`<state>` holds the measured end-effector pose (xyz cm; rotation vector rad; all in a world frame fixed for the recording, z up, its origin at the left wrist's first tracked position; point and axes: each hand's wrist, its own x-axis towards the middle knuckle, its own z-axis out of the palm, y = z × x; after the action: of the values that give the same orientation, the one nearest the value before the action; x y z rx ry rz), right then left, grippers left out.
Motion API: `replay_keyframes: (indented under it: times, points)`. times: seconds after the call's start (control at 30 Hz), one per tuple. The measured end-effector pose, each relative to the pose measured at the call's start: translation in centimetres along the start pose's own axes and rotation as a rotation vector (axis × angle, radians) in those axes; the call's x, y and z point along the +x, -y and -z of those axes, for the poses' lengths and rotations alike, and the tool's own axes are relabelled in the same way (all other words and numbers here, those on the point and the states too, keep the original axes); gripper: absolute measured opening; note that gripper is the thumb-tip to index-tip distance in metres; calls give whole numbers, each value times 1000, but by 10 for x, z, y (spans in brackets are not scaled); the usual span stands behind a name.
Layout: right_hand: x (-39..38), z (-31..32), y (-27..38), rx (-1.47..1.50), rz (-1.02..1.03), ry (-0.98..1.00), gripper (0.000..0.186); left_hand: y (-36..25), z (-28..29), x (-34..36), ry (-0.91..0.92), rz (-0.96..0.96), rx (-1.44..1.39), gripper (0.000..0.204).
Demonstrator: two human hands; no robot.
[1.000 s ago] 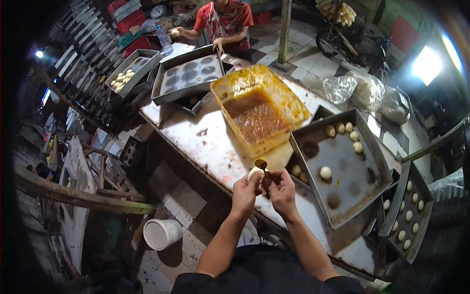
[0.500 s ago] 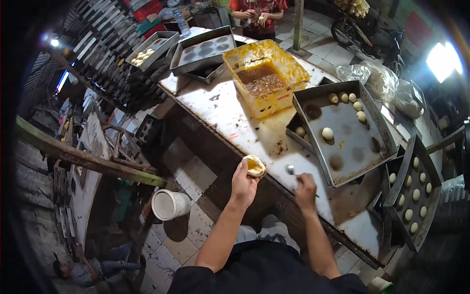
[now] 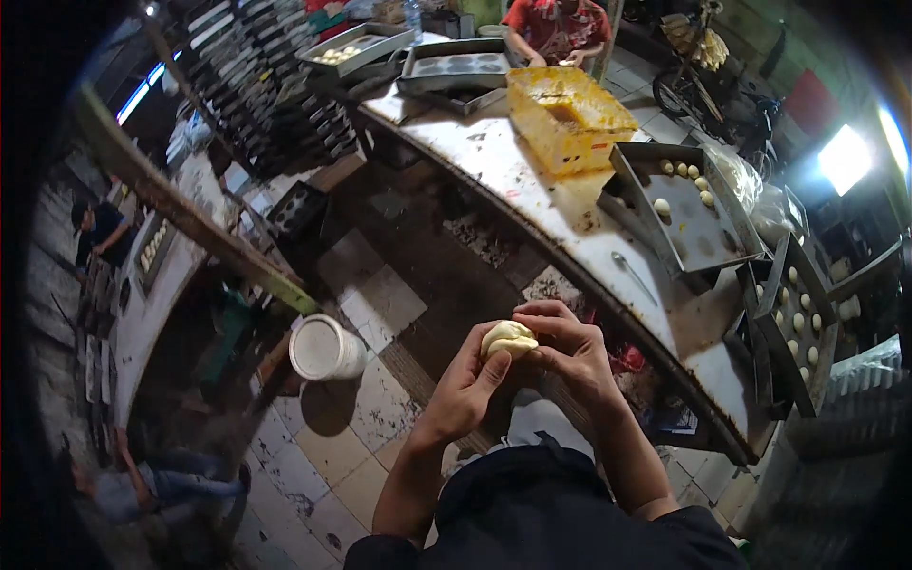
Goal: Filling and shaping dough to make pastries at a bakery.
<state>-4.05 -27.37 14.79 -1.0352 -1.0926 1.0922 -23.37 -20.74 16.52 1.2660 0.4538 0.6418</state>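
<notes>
A pale piece of dough (image 3: pixel 508 335) is held up in front of me, off the table's near edge, its rim drawn together in folds. My left hand (image 3: pixel 463 385) cups it from the left, thumb against its near side. From the right, the fingers and thumb of my right hand (image 3: pixel 573 350) pinch the folded rim. No filling shows on the dough now. A metal spoon (image 3: pixel 635 275) lies on the white tabletop (image 3: pixel 546 204), beyond my right hand and out of its grip.
A smeared yellow tub (image 3: pixel 570 147) stands on the table beside a metal tray (image 3: pixel 703 242) with several dough balls. Another tray of dough balls (image 3: pixel 800 323) leans at the right. A white bucket (image 3: pixel 323 350) stands on the floor at left. A person in red (image 3: pixel 556 28) works across the table.
My right hand has let go of the spoon onto the table and come to the dough. The dough's open top with orange filling has been gathered inward. My view has shifted.
</notes>
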Motion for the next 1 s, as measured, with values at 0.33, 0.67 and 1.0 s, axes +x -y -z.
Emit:
replay_keyframes:
  times: [0.33,0.67,1.0]
  points:
    - [-63,-150,21,-252,153,122,22,17,41,-125,-396,-194,-343,38]
    - [-156,-38,18,-85,122,-335,21,30,-95,-112,-119,-290,147,37]
    - [-249,87,24,-78,8,-459,22,73,-231,-75,30,-199,389,35]
